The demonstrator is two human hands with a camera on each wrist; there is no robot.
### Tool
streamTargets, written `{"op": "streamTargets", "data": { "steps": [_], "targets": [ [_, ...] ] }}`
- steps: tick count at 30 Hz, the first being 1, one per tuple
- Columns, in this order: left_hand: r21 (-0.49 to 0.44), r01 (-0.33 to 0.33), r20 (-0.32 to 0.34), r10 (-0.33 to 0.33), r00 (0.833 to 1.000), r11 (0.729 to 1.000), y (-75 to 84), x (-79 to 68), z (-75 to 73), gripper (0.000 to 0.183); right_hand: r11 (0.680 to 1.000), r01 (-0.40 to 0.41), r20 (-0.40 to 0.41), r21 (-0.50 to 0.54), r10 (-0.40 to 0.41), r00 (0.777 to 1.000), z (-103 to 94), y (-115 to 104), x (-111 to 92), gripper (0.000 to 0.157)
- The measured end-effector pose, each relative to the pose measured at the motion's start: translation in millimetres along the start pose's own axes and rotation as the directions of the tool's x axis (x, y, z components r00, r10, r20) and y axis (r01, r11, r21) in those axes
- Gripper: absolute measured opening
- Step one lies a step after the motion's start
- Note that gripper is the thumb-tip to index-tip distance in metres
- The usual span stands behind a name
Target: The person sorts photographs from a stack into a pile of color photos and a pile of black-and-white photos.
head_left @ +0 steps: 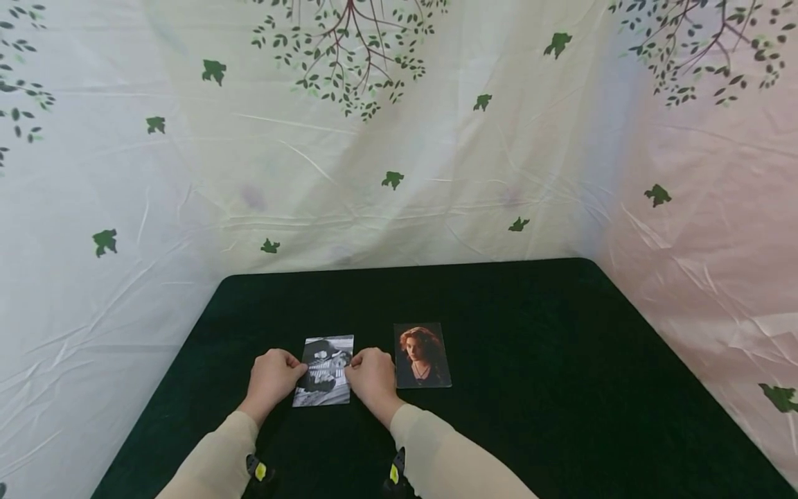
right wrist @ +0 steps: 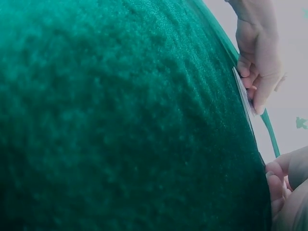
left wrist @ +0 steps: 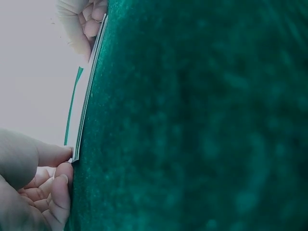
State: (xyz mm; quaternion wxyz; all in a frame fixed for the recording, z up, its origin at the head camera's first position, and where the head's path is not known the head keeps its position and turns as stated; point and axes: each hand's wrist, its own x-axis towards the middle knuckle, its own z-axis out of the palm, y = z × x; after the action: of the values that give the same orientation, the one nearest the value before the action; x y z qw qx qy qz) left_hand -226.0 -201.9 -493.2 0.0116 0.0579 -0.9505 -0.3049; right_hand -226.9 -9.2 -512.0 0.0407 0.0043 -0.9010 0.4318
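A black-and-white photo card [head_left: 321, 388] lies between the two hands, close over the dark green table. My left hand [head_left: 272, 380] pinches its left edge between thumb and forefinger. At the right edge, the thumb and fingertips of my right hand [head_left: 373, 378] pinch it too. Seen edge-on in the left wrist view, the card [left wrist: 86, 106] shows several thin layers, like a small stack. The right wrist view also has the edge of the card stack [right wrist: 245, 98] low against the cloth. Just right of my right hand, a colour portrait card [head_left: 424, 360] lies flat.
Dark green velvety cloth covers the table [head_left: 530, 388], which has rounded far corners. Behind and beside it hangs a pale curtain [head_left: 349, 208] printed with leaves and branches. Dark straps with yellow marks [head_left: 260, 472] sit at both wrists, over cream sleeves [head_left: 464, 450].
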Motion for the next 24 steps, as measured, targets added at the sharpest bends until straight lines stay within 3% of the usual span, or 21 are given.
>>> {"op": "streamTargets", "data": {
  "steps": [10, 16, 20, 24],
  "targets": [
    [0.003, 0.002, -0.017, -0.002, 1.0, 1.0, 0.5, 0.3, 1.0, 0.015, 0.999, 0.035, -0.02, 0.012, -0.035, 0.999, -0.6, 1.3, -0.1, 0.004],
    [-0.008, -0.01, -0.038, 0.01, 0.999, 1.0, -3.4, -0.3, 1.1, 0.016, 0.998, 0.036, 0.047, 0.043, -0.038, 0.998, -8.9, -3.4, -1.6, 0.007],
    [-0.048, -0.032, -0.089, 0.027, 0.996, 0.998, -3.2, -5.1, 0.9, 0.017, 0.997, 0.042, 0.093, 0.069, -0.048, 0.994, -30.5, -3.6, -5.7, 0.014],
    [-0.084, -0.084, -0.166, 0.069, 0.984, 0.993, 10.4, -12.3, -0.9, 0.018, 0.997, 0.042, 0.072, 0.071, -0.047, 0.996, -75.8, 12.0, -4.2, 0.018]
  ]
}}
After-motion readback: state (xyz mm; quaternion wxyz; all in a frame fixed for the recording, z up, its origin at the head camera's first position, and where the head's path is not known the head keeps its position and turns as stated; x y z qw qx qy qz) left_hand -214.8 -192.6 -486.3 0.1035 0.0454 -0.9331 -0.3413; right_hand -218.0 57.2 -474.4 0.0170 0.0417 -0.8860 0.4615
